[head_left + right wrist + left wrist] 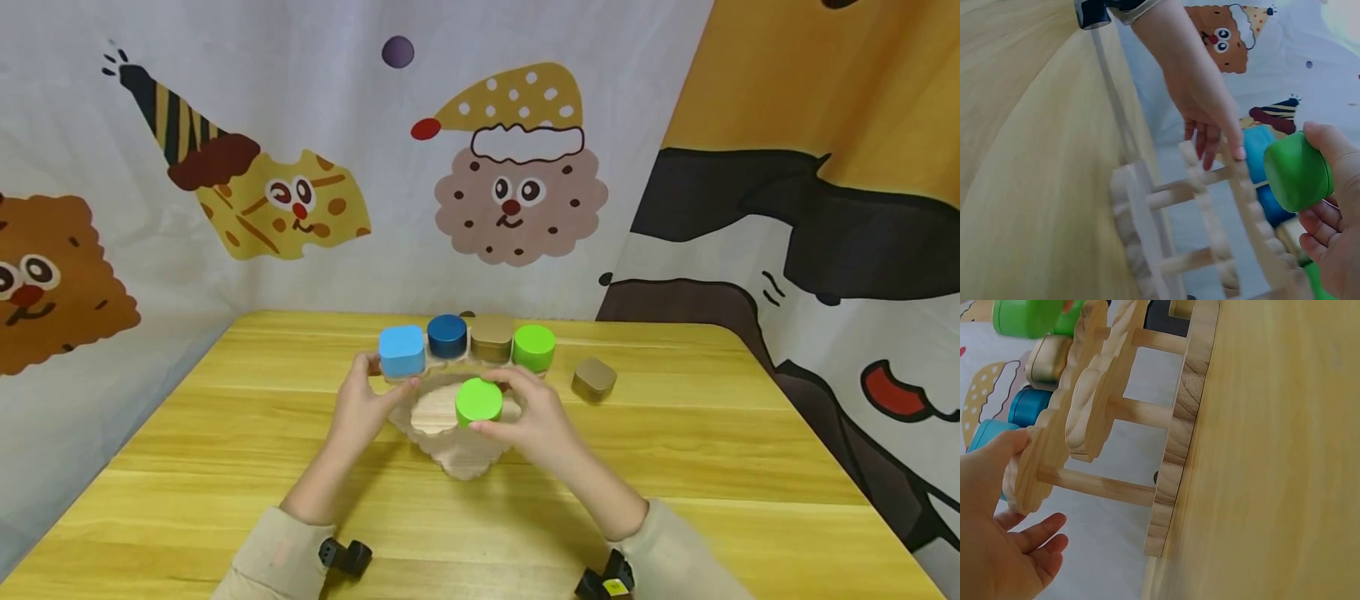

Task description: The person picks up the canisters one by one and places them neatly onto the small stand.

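A pale wooden tiered stand with scalloped edges and round posts stands on the table. On its top tier is a row of small lidded tins: a light blue tin, a dark blue tin, a tan tin and a green tin. My left hand grips the left end of that tier, thumb on top and a finger beneath. Between thumb and fingers, my right hand pinches another green tin, held in the air over the stand's middle, apart from the wood.
A loose tan tin lies on the table to the right of the stand. Behind the wooden table hangs a cartoon-printed cloth. Black wrist cameras sit at both sleeves.
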`<state>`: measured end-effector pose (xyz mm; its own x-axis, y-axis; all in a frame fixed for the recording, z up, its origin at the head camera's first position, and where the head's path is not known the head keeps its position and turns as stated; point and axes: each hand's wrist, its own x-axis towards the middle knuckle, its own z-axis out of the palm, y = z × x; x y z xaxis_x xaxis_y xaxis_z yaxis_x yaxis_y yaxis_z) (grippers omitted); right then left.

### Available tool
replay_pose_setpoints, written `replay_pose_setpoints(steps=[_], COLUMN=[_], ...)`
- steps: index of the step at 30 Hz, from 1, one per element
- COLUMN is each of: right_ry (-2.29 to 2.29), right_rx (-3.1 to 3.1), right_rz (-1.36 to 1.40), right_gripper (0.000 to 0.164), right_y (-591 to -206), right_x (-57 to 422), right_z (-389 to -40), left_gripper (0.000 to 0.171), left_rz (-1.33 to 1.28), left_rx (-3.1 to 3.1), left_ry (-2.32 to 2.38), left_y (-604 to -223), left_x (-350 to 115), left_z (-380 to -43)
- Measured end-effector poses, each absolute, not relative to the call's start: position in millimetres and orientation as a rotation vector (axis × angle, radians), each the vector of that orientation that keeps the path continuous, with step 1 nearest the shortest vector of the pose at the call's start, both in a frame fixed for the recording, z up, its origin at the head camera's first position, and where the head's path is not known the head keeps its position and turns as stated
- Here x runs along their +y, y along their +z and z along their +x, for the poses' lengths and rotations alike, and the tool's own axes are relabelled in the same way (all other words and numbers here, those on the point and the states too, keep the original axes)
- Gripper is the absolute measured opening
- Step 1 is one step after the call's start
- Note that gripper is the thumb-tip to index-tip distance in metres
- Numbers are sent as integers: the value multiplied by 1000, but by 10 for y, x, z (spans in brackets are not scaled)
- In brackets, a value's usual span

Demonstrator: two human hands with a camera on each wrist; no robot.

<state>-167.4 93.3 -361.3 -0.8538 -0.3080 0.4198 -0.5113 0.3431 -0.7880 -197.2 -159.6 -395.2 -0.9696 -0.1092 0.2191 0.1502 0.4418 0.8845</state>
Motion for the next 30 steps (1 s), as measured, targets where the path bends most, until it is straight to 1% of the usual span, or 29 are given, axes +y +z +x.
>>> replay_pose_setpoints(steps=[5, 14, 21, 30], right_ry=[1546, 1454, 1402, 1390], right_rx=[-2424, -2441, -2488, -2468], right_rz=[708, 765, 744, 796], right_gripper=[56, 56, 54, 53], right_y=[-3705, -3821, -3869, -3928], right_x=[796, 609, 525, 457], right_z=[-1747, -1866, -1936, -1991], left_gripper=[70, 70, 71, 72], left_rz=[-42, -47, -53, -54], left_rx=[-2454, -2459, -2454, -2453], left_ry=[-1536, -1527, -1538, -1538], left_y=[-3960, -3953, -3949, -3942], left_x=[-1590, -1587, -1592, -1597], left_z=[-1969, -1958, -1961, -1951])
